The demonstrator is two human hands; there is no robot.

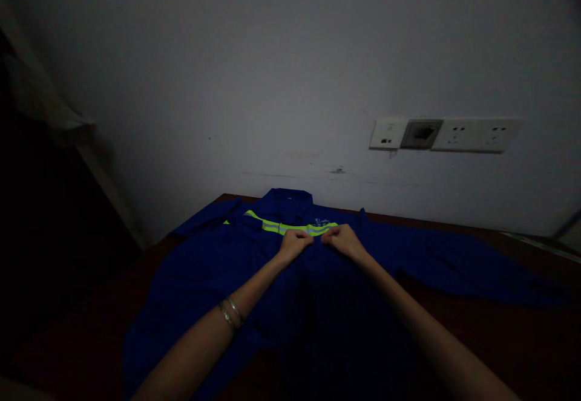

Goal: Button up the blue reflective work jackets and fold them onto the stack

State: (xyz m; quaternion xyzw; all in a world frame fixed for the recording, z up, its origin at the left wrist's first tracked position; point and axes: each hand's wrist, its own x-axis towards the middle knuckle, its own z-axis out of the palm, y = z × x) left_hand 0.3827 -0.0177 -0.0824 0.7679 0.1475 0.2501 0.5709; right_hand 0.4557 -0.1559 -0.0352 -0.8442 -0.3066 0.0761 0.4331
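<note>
A blue work jacket [209,280] lies spread out, its collar towards the wall and its sleeves out to both sides. A yellow-green reflective stripe [272,226] runs across its chest. Just below that stripe, my left hand [294,244] pinches the jacket's front. My right hand [342,239], a short gap to the right, also has its fingers pinched on the fabric. Pale lettering [321,222] shows on the chest above my right hand. Two bracelets [231,313] circle my left wrist. What exactly lies between my fingertips is too dark to make out.
Under the jacket is a dark reddish tabletop [512,340]. A grey-white wall [254,86] rises behind it, with a row of switch and socket plates [469,135] at the right. Something pale and draped [45,98] stands at the far left, in deep shadow.
</note>
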